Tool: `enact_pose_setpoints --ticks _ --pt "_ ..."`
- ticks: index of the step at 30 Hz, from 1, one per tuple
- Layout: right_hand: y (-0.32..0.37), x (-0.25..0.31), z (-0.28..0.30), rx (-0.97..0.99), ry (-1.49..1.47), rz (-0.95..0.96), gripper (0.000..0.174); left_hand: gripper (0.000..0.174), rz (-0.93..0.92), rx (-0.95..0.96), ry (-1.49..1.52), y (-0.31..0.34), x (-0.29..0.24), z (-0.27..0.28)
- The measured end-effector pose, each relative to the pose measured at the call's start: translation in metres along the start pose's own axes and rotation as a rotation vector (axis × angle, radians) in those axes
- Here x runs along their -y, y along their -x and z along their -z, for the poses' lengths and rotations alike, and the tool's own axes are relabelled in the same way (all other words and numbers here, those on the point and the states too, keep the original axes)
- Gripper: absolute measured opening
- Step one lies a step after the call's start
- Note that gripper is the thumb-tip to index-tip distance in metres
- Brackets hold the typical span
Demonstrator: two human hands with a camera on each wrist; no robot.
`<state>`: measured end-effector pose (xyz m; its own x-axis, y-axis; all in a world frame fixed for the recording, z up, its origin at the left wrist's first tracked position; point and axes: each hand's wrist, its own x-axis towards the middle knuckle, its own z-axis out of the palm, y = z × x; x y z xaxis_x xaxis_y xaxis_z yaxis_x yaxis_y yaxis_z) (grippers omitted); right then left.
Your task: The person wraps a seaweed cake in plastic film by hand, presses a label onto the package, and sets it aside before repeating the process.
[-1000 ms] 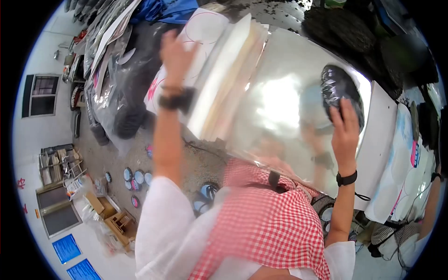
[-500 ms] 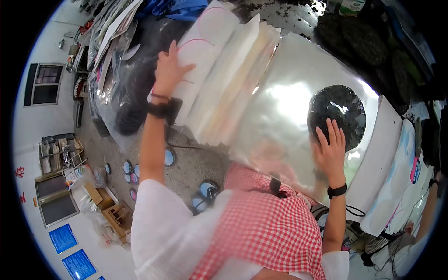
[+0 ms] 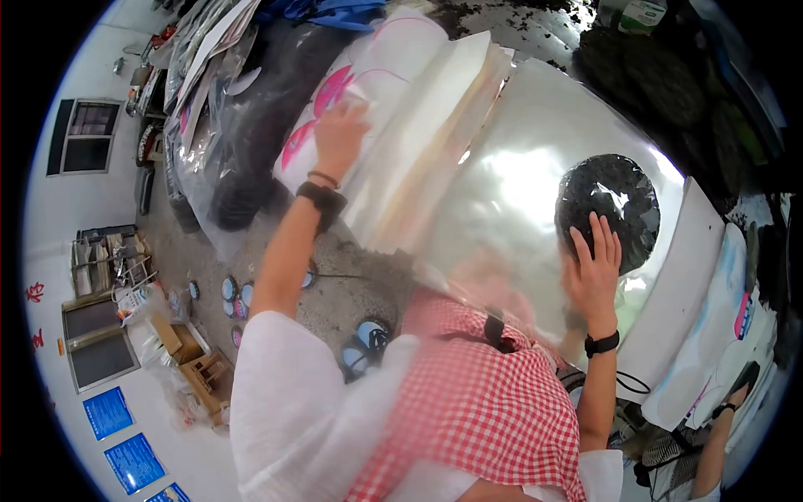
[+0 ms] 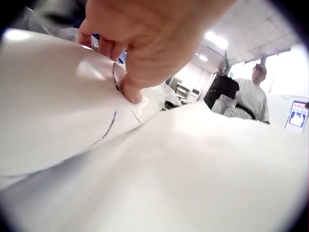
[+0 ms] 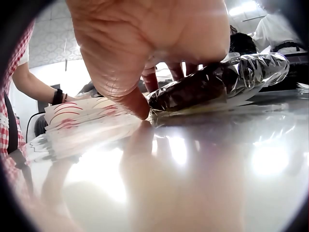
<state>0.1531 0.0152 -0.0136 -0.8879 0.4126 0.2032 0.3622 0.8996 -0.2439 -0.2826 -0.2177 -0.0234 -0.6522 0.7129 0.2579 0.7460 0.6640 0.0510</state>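
Observation:
My left hand [image 3: 340,144] is over a curved white sheet [image 3: 403,52] with pink markings, left of a layered stack of pale sheets [image 3: 428,138]. Seen in the left wrist view, the thumb and bent fingers of that hand [image 4: 145,43] pinch the white sheet [image 4: 53,92], which bulges and carries dark curved lines. A round black piece in clear plastic [image 3: 617,192] lies on a shiny film [image 3: 477,226]. The right hand [image 3: 594,276] rests on its near edge with extended fingers; the right wrist view has its thumb touching down beside the wrapped piece [image 5: 217,84].
Dark rounded pieces [image 3: 644,67] lie at the upper right, near a green-labelled container [image 3: 642,17]. Plastic-covered dark material [image 3: 251,159] stands left. Another person's arm [image 3: 715,443] shows at lower right, and cardboard boxes [image 3: 205,376] stand on the floor.
The wrapped black piece was tilted up and now lies flat under my right hand. My left hand, spread half a second ago, has moved right, its fingers now bent, and more pink markings show.

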Motion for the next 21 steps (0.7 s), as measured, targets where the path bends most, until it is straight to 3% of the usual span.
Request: enact_pose_setpoints --ticks 4,5,8,9,12,13,16,17,20,21 --pt "0.002 0.0 -0.001 -0.032 -0.017 0.003 0.041 0.043 0.3 0.175 0.211 -0.026 0.024 0.016" --pt "0.003 0.0 -0.001 -0.034 -0.02 0.004 0.041 0.029 0.287 0.181 0.332 -0.027 0.035 0.008" --pt "0.004 -0.001 -0.002 -0.047 -0.029 0.017 0.04 0.019 -0.242 -0.166 -0.063 -0.015 0.031 0.0" --pt "0.004 -0.003 -0.003 -0.053 -0.031 0.018 0.04 0.015 -0.276 -0.048 0.054 -0.013 0.036 -0.011" --pt "0.006 -0.005 -0.003 -0.053 -0.045 0.02 0.04 0.021 -0.35 -0.169 0.051 -0.011 0.02 -0.02" --pt "0.006 -0.004 -0.003 -0.056 -0.043 0.022 0.04 0.033 -0.048 0.044 -0.09 -0.005 -0.015 0.015" --pt "0.004 -0.005 -0.007 -0.07 -0.042 0.031 0.041 0.055 -0.057 0.056 0.309 -0.033 0.038 -0.007" --pt "0.005 -0.005 -0.007 -0.07 -0.044 0.027 0.042 0.071 -0.101 -0.063 0.437 -0.037 0.055 -0.018" --pt "0.006 -0.005 -0.007 -0.058 -0.038 0.018 0.043 0.082 0.045 0.649 0.662 -0.049 0.009 0.063" --pt "0.006 -0.005 -0.007 -0.052 -0.035 0.013 0.044 0.068 0.132 0.865 0.805 -0.041 -0.012 0.085"
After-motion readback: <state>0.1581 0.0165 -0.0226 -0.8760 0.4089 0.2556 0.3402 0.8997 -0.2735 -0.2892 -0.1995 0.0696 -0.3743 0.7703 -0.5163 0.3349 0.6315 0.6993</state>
